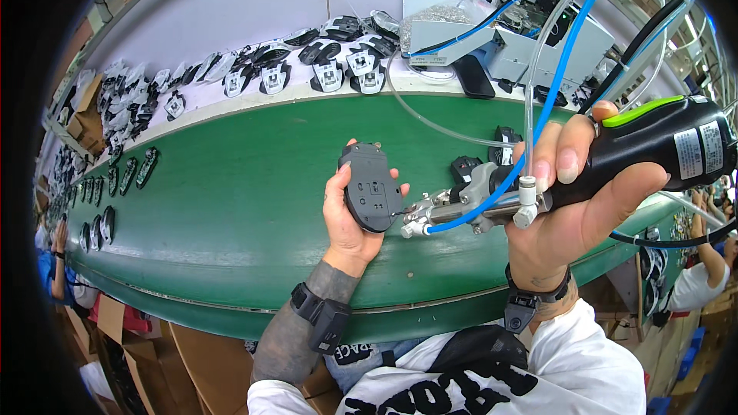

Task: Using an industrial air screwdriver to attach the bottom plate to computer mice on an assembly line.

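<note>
I see a green bench (231, 184), cardboard boxes (200, 365) near left, silvery bits (444, 15) in white bin (432, 35) far right, left hand (343, 234) holding black casing (374, 192), right hand (580, 219) gripping screwdriver (646, 150).

Right edge: two white labels (686, 155), fine dark print, on powered screwdriver (642, 147) | bottom centre: bold black lettering (437, 397) on white T-shirt (573, 353) | just left: white capitals on dark patch (354, 353) | upper centre: illegible print on white box (446, 37)

1. Factory assembly line: a long green belt (231, 207) crosses the scene.
2. Many similar black-and-white units (328, 75) crowd the far ledge (207, 111).
3. Hose-fed power driver (642, 144), right.
4. Cardboard boxes (196, 361), near left; blue-sleeved worker (58, 273), left.
</note>
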Motion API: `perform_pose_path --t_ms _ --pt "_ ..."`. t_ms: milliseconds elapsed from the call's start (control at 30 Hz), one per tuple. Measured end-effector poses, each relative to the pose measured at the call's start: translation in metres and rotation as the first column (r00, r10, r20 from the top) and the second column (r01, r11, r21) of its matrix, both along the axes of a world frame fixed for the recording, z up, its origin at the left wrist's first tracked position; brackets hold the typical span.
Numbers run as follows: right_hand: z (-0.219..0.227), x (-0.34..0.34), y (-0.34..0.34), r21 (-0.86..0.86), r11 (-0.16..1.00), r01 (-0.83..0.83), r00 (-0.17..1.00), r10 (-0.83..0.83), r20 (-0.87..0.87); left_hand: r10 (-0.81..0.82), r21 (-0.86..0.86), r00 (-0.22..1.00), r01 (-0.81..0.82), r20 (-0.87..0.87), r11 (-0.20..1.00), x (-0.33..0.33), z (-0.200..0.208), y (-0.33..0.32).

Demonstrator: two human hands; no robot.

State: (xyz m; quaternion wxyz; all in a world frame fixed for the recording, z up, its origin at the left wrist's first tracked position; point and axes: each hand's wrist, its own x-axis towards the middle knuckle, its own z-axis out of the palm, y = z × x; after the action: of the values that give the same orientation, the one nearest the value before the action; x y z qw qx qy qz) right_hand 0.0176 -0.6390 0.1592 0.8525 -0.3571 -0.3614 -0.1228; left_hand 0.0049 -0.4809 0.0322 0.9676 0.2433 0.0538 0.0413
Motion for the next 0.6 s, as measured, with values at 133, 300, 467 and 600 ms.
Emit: perform_pose_path --t_ms 133,300,467,600 --pt "0.0 0.001 0.001 -0.005 1.0 0.013 1.0 -0.013 -0.025 0.002 -0.005 1.0 -0.002 0.029 1.0 -0.001 0.004 -0.001" --pt "0.001 -0.004 0.006 -0.016 0.998 0.053 0.996 -0.054 -0.065 -0.013 -0.038 0.998 0.016 0.057 0.999 -0.002 0.003 -0.004" --pt "0.005 -0.002 0.004 0.001 0.997 0.078 0.994 -0.077 -0.079 0.046 0.035 0.997 -0.044 -0.057 0.998 0.001 -0.008 0.001" --pt "0.013 -0.005 -0.018 0.03 0.997 0.072 0.997 -0.071 -0.011 0.052 0.06 0.979 -0.041 -0.198 0.997 0.008 -0.022 0.004"
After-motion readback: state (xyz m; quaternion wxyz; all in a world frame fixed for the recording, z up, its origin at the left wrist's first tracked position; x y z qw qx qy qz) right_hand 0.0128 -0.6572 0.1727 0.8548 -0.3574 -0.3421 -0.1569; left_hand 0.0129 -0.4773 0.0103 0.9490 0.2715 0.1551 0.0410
